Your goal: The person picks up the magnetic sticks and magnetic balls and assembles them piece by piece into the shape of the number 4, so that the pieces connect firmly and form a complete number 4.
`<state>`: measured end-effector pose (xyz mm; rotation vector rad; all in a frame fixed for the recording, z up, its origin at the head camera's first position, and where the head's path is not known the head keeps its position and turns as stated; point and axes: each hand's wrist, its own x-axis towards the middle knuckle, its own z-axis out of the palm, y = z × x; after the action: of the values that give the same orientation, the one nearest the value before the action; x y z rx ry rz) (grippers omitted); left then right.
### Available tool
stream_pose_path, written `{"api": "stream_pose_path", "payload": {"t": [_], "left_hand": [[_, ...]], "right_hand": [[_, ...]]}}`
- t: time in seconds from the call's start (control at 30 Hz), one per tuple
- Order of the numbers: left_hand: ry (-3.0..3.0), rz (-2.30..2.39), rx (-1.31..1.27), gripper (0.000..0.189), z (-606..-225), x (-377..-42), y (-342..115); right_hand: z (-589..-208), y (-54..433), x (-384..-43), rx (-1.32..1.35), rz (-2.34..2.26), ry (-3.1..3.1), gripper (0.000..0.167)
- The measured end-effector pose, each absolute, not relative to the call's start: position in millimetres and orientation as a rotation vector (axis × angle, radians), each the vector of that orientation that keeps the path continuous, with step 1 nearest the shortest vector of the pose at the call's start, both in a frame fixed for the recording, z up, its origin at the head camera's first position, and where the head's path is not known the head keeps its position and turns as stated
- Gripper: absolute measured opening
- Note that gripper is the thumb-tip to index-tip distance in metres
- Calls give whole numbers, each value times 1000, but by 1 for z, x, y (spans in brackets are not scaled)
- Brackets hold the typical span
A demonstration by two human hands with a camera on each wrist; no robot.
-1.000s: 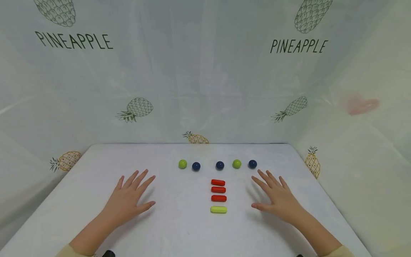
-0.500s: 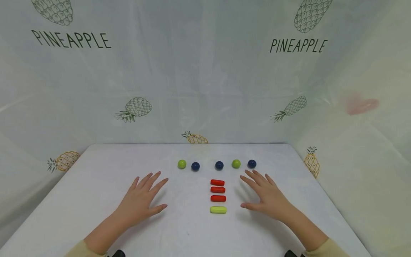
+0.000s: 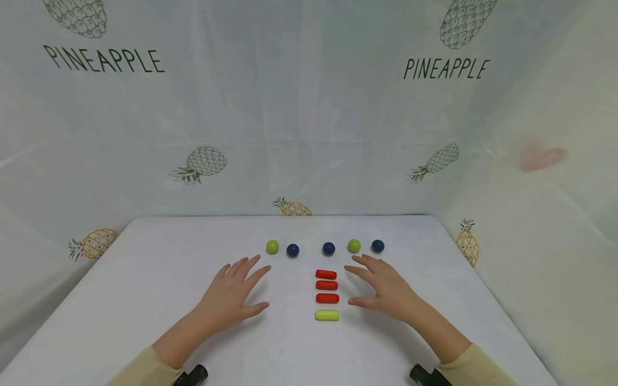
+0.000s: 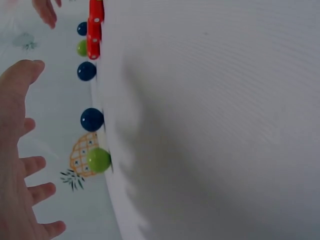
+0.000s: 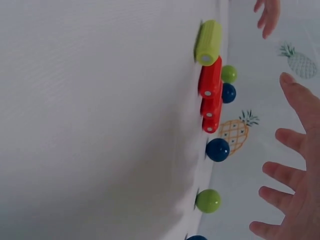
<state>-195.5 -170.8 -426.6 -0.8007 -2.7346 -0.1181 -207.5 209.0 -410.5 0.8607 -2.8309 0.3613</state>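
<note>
My left hand hovers over the white table with spread fingers, holding nothing. Its fingertips point toward a green ball and a dark blue ball. Across from it, my right hand is also spread and holds nothing, nearest the column of short rods. Three red rods lie one behind another, with a yellow-green rod at the near end. Behind them sit a second blue ball, another green ball and a third blue ball. In the right wrist view the rods show pale end dots.
The white tabletop narrows toward its straight back edge. A pale curtain printed with pineapples hangs behind it and along both sides. Dark wrist devices show at both cuffs.
Both hands have moved inward toward the middle of the table, the left going right and the right going left. The balls and rods have stayed in place.
</note>
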Motion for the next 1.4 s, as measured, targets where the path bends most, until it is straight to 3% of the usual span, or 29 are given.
{"api": "stream_pose_path", "payload": {"t": [0.8,1.4], "left_hand": [[-2935,-344,-753,73,-434,-220,-123],[-2958,-640,-755,66,-441,-241,-102]], "right_hand": [[-406,175,-237,969,585,-2931,52],[-420,155,-268,823,811,-3070,30]]}}
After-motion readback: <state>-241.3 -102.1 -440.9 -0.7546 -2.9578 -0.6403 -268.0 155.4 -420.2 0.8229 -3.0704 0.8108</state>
